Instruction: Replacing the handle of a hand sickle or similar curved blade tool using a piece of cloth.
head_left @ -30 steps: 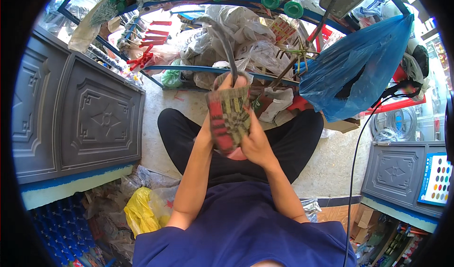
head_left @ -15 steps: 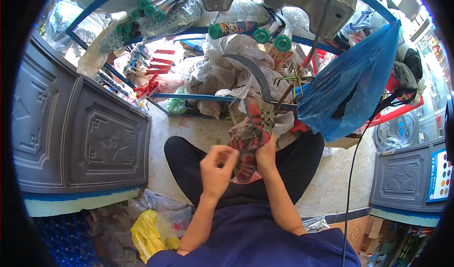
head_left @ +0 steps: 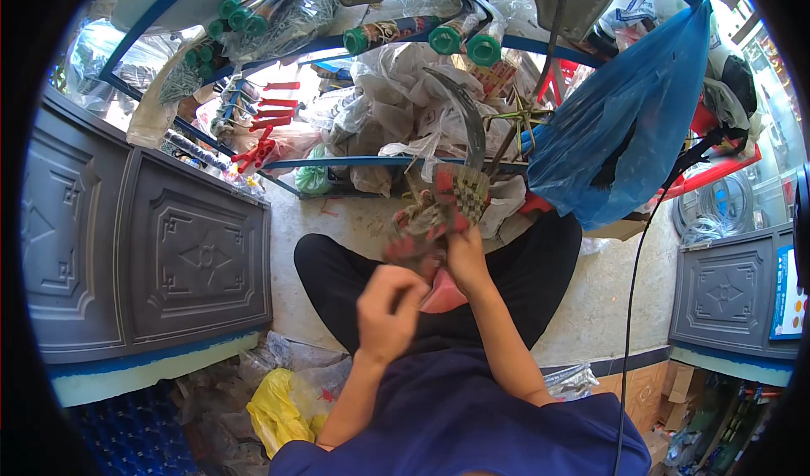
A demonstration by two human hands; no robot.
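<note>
My right hand (head_left: 469,265) is closed around a bundle wrapped in red, black and pale checked material (head_left: 456,199), held above my lap. A long curved grey blade (head_left: 466,109), like a sickle's, rises from the bundle's far end. The bundle's near part is smeared by motion. My left hand (head_left: 388,311) is just left of the bundle's near end, its fingers curled and pinched together. Whatever may be between those fingers is too small to make out. Pinkish-red material (head_left: 443,294) shows below the bundle, between my hands.
Ahead stands a blue-framed shelf (head_left: 354,162) with plastic-wrapped goods and green-capped tubes (head_left: 445,40). A blue plastic bag (head_left: 629,126) hangs at right, beside a black cable (head_left: 634,282). Grey cabinets (head_left: 202,256) flank me. A yellow bag (head_left: 278,413) lies behind left.
The near part of the bundle has swung left and away from my lap, uncovering more pinkish-red material. My left hand stays curled beside it. The view has shifted slightly.
</note>
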